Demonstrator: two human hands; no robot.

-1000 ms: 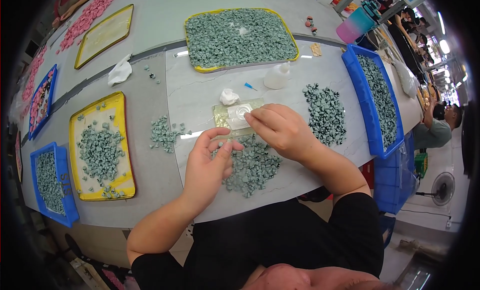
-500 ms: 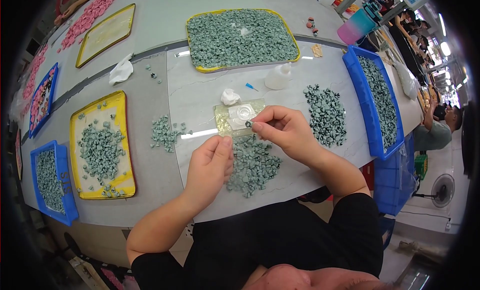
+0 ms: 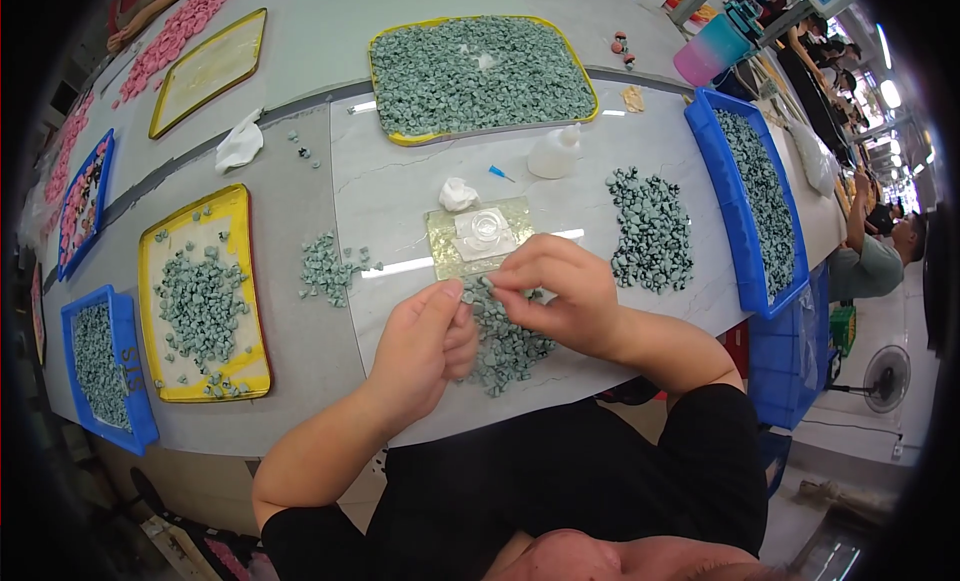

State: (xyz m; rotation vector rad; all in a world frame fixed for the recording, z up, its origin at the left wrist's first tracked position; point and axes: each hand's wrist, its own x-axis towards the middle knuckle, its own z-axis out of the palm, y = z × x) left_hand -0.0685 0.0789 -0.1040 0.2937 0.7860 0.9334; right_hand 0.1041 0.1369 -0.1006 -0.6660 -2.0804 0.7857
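My left hand (image 3: pixel 425 336) is closed, thumb pressed to its curled fingers, beside a loose pile of small grey-green pieces (image 3: pixel 510 351). Whatever its fingertips hold is too small to make out. Close by, my right hand (image 3: pixel 565 296) pinches a small grey-green piece (image 3: pixel 489 282) between thumb and fingers, near the left fingertips; the fingers partly hide it. Just beyond both hands, a small round clear dish (image 3: pixel 487 226) rests on a white sheet over a yellowish-green mat (image 3: pixel 442 246).
A white squeeze bottle (image 3: pixel 555 153), blue dispensing tip (image 3: pixel 500 173) and crumpled tissue (image 3: pixel 458 194) lie behind the mat. A full yellow-rimmed tray (image 3: pixel 480 81) sits farther back. Another yellow tray (image 3: pixel 250 291) stands left, a blue bin (image 3: pixel 722 211) right, beside a pile of pieces (image 3: pixel 650 231).
My right hand has come back from the clear dish toward me, bringing the small piece close to my left fingertips. My left hand has hardly moved.
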